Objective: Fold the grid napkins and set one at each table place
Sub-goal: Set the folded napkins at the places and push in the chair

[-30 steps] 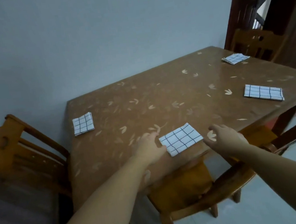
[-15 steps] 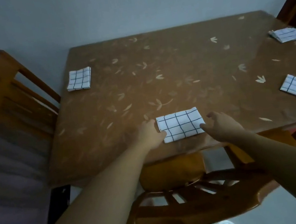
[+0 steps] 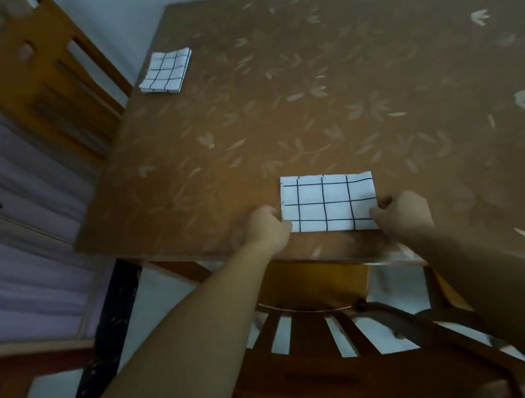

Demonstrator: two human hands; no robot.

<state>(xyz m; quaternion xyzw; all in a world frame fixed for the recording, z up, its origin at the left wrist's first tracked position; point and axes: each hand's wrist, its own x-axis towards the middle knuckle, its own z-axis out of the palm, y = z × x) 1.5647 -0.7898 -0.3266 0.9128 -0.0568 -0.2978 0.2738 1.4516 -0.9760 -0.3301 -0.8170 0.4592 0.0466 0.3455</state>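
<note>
— What is happening at the near edge of the table [image 3: 369, 56]?

— I am leaning over the brown, leaf-patterned top, and both my hands are meeting a folded napkin [image 3: 328, 202], white with a dark grid, lying flat just inside that edge. My left hand [image 3: 267, 228] is curling against its left side, fingers bent in and touching the cloth at the lower left corner. My right hand [image 3: 404, 213] is doing the same at the lower right corner, its fingertips on or over the edge there.

— Are you gripping it or only touching it?

— Both hands are half closed, knuckles up. Whether the fingers are pinching the cloth or merely pressing on it, I cannot tell; the fingertips are hidden under the hands.

— Where are the other napkins?

— One more is showing: a second folded napkin [image 3: 166, 72] is sitting at the far left corner of the table, well apart from mine, in front of a wooden chair [image 3: 42, 81] standing at that side.

— And below you?

— Another chair [image 3: 355, 348] is standing pushed in under the near edge, its curved slatted back directly beneath my forearms. A pale floor is showing through the slats.
</note>
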